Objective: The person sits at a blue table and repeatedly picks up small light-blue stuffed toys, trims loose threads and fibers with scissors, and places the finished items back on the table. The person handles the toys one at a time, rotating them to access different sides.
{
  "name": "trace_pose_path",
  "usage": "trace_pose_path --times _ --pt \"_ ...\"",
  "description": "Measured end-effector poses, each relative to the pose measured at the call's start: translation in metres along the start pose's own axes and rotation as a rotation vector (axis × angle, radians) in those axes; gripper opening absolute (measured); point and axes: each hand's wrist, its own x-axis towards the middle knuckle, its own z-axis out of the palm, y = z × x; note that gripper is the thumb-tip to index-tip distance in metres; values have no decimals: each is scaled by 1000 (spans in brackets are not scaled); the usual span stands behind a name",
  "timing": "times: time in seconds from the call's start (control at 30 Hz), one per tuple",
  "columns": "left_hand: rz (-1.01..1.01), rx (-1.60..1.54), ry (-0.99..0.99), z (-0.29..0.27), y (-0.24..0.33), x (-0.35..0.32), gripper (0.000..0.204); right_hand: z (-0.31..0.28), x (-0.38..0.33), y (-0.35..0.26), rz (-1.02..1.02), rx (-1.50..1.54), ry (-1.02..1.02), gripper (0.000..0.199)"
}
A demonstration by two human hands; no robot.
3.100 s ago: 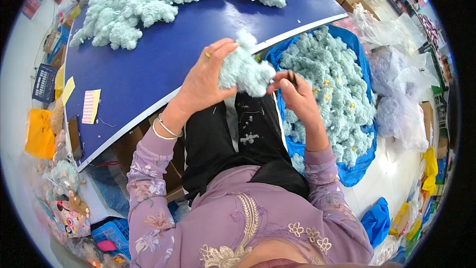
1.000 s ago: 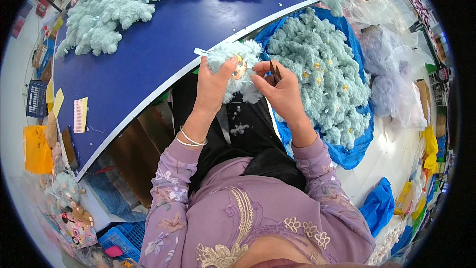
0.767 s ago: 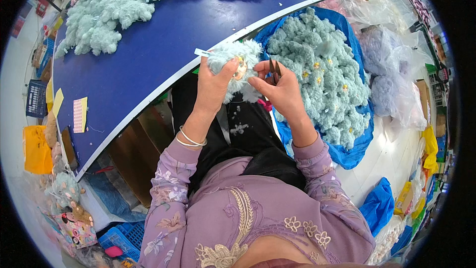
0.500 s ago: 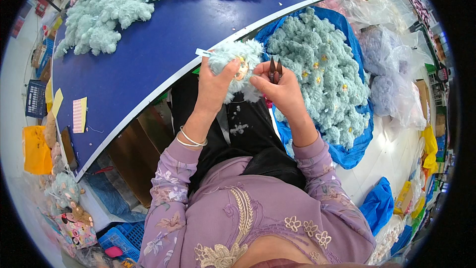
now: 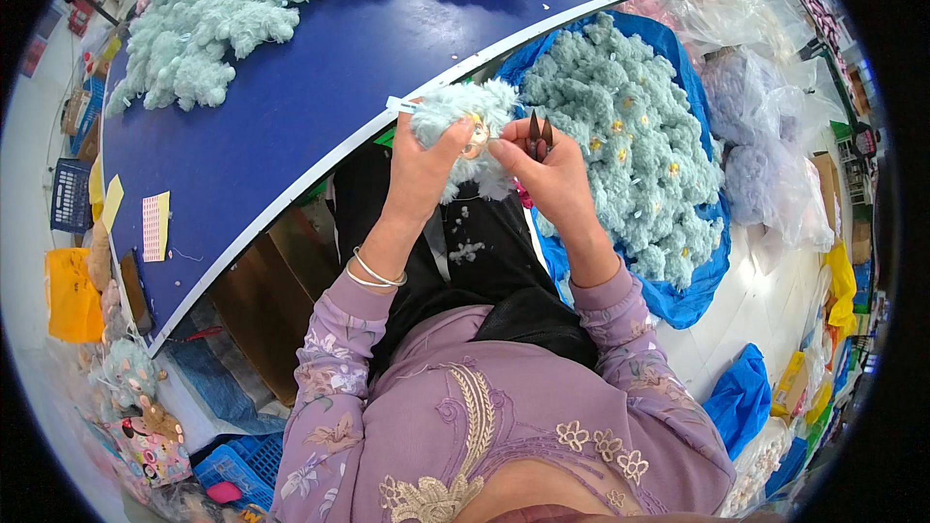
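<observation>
Fluffy toy (image 5: 463, 126) sits gripped in our left hand (image 5: 426, 160); our right hand (image 5: 552, 169) has brought the pinched snips (image 5: 539, 132) upright beside it, ready for trimming.

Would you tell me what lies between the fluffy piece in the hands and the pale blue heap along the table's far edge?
In the head view, only bare blue tabletop lies between the fluffy piece and the far heap.

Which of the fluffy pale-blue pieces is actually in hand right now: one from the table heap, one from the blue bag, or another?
Another: the single fluffy piece held up by the left hand at the table edge, apart from the table heap and the bag pile. The right hand holds small snips beside it.
</observation>
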Motion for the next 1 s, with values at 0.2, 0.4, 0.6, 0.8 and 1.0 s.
trace_pose_path --times 0.2,0.4,0.6,0.8,1.0 --pt "-35 -15 1 3 -2 -4 40 -7 5 12 -33 -2 -82 16" --pt "-141 -121 -3 -5 -5 1 34 -21 -1 5 81 388 -343 17" --pt "-204 -203 -75 -7 -3 -2 34 -43 7 -3 -132 -15 -148 21" --pt "-224 -236 -108 -6 -1 -4 37 -44 0 -16 -266 -475 -328 24" --pt "-226 -224 -141 -7 -4 -4 38 -42 3 -16 -224 -501 -333 25"
